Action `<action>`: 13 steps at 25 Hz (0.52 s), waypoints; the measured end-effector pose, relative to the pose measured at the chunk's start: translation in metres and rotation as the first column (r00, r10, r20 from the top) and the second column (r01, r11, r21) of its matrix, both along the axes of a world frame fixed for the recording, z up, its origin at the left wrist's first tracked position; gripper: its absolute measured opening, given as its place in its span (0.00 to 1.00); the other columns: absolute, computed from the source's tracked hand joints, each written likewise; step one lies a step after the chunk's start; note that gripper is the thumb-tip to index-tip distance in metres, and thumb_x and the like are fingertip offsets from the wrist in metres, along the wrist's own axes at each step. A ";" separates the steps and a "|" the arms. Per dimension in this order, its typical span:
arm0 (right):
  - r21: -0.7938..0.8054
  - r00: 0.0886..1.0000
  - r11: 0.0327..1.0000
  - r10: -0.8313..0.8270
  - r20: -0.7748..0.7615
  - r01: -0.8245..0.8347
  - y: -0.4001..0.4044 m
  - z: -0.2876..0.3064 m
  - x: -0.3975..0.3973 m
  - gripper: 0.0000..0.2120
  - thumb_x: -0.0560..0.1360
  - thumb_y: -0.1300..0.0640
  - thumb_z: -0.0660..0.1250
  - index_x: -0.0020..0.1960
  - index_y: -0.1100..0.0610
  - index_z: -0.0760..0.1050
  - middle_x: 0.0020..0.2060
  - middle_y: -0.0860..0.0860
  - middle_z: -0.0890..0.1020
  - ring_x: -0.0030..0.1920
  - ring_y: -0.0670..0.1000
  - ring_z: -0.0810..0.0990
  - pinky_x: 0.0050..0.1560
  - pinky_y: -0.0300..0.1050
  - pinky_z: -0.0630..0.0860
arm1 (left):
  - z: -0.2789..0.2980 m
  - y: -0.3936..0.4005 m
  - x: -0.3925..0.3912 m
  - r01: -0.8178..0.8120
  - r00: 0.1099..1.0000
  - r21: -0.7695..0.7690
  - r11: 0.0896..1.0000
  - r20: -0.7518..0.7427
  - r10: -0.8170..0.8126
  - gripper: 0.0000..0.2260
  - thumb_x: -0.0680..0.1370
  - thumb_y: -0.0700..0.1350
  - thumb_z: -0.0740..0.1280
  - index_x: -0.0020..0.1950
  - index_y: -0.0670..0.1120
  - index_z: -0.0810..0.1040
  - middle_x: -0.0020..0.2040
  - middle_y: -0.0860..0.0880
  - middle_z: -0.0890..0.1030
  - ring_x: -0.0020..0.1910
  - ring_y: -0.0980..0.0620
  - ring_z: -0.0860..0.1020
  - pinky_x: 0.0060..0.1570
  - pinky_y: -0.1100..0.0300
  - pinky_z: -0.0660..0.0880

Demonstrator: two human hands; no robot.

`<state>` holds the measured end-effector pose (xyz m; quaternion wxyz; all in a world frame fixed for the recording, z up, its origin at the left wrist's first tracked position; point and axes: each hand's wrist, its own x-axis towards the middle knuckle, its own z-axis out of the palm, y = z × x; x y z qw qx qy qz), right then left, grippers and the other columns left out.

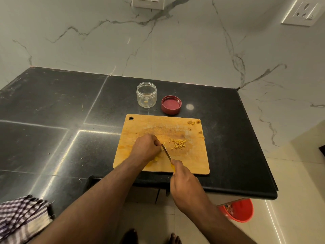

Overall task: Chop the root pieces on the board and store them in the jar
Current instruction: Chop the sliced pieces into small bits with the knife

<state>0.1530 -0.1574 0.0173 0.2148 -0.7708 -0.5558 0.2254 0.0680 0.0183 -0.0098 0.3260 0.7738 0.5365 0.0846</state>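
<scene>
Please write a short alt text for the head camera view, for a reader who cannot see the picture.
On a wooden cutting board, a person's right hand cuts with a knife beside root pieces held under the left hand; cut strips lie beside the blade. Behind the board stand an open clear jar and its red lid.

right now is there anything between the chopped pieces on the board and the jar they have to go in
Nothing visible blocks the way. The chopped pieces lie mid-board, and the jar stands open just beyond the cutting board at its far edge. Its red lid lies beside the jar, to the right, not on it.
</scene>
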 end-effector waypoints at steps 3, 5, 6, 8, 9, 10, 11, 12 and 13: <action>-0.004 1.000 1.000 0.010 0.006 -0.010 0.006 -0.003 -0.002 0.20 0.82 0.57 0.54 0.73 0.49 0.59 0.58 0.50 0.76 0.51 0.48 0.77 0.50 0.44 0.76 | 0.000 0.000 0.000 -0.008 1.000 0.006 1.000 0.003 0.008 0.02 0.76 0.43 0.71 0.45 0.48 0.83 0.44 0.52 0.83 0.43 0.54 0.79 0.39 0.60 0.76; -0.017 1.000 1.000 0.014 -0.001 -0.014 0.003 -0.004 -0.003 0.20 0.82 0.56 0.53 0.73 0.49 0.58 0.58 0.50 0.76 0.52 0.49 0.77 0.49 0.45 0.76 | 0.001 0.000 0.000 -0.015 1.000 0.016 1.000 0.000 0.015 0.03 0.76 0.43 0.70 0.45 0.48 0.84 0.43 0.51 0.83 0.44 0.53 0.80 0.41 0.57 0.79; -0.025 1.000 1.000 0.017 -0.004 -0.017 -0.002 -0.004 -0.003 0.19 0.82 0.56 0.52 0.73 0.49 0.58 0.58 0.50 0.76 0.52 0.49 0.77 0.49 0.45 0.75 | 0.000 0.000 0.001 -0.014 1.000 0.019 1.000 -0.004 0.014 0.03 0.76 0.43 0.70 0.46 0.47 0.84 0.43 0.51 0.83 0.44 0.52 0.80 0.42 0.56 0.79; -0.012 0.999 0.999 0.033 -0.003 -0.033 -0.016 -0.005 -0.002 0.20 0.82 0.56 0.52 0.73 0.49 0.58 0.59 0.49 0.76 0.53 0.49 0.77 0.50 0.45 0.75 | 0.000 -0.001 0.001 -0.013 1.000 0.024 1.000 -0.008 0.013 0.03 0.77 0.43 0.70 0.47 0.47 0.84 0.43 0.50 0.83 0.44 0.52 0.80 0.41 0.58 0.79; 0.001 0.999 0.999 0.036 -0.007 -0.036 -0.023 -0.004 -0.002 0.20 0.82 0.56 0.52 0.74 0.48 0.58 0.60 0.48 0.76 0.54 0.48 0.77 0.51 0.44 0.75 | 0.000 -0.001 0.001 -0.013 1.000 0.024 1.000 -0.008 0.013 0.03 0.77 0.43 0.70 0.48 0.46 0.84 0.43 0.50 0.83 0.44 0.52 0.80 0.40 0.58 0.78; 0.012 0.999 0.999 0.030 -0.016 -0.029 -0.028 -0.004 -0.002 0.21 0.83 0.56 0.52 0.75 0.48 0.58 0.62 0.47 0.75 0.56 0.47 0.77 0.53 0.41 0.74 | 0.000 -0.001 0.001 -0.012 1.000 0.026 1.000 -0.007 0.012 0.04 0.77 0.43 0.70 0.48 0.46 0.84 0.44 0.50 0.83 0.44 0.52 0.80 0.40 0.59 0.77; 0.028 0.999 0.999 0.021 -0.026 -0.020 -0.031 -0.003 -0.001 0.21 0.83 0.56 0.52 0.75 0.48 0.58 0.64 0.45 0.74 0.57 0.46 0.76 0.53 0.39 0.74 | 0.000 0.000 0.001 -0.009 1.000 0.024 1.000 -0.007 0.009 0.04 0.77 0.43 0.69 0.48 0.46 0.84 0.44 0.50 0.83 0.45 0.52 0.80 0.39 0.60 0.76; 0.043 0.999 0.999 0.013 -0.034 -0.011 -0.031 -0.002 0.000 0.21 0.83 0.56 0.52 0.75 0.48 0.58 0.64 0.44 0.73 0.57 0.45 0.76 0.53 0.37 0.73 | -0.001 0.000 0.000 -0.002 1.000 0.018 1.000 -0.010 0.003 0.05 0.78 0.43 0.69 0.49 0.46 0.84 0.45 0.50 0.83 0.45 0.52 0.80 0.38 0.61 0.74; 0.054 0.999 0.999 0.005 -0.038 -0.003 -0.029 -0.002 0.001 0.21 0.83 0.56 0.53 0.75 0.48 0.58 0.64 0.44 0.74 0.56 0.44 0.76 0.52 0.37 0.73 | 0.000 0.000 0.000 0.005 1.000 0.011 1.000 -0.016 -0.005 0.05 0.78 0.43 0.69 0.49 0.46 0.85 0.45 0.50 0.83 0.44 0.53 0.80 0.36 0.63 0.72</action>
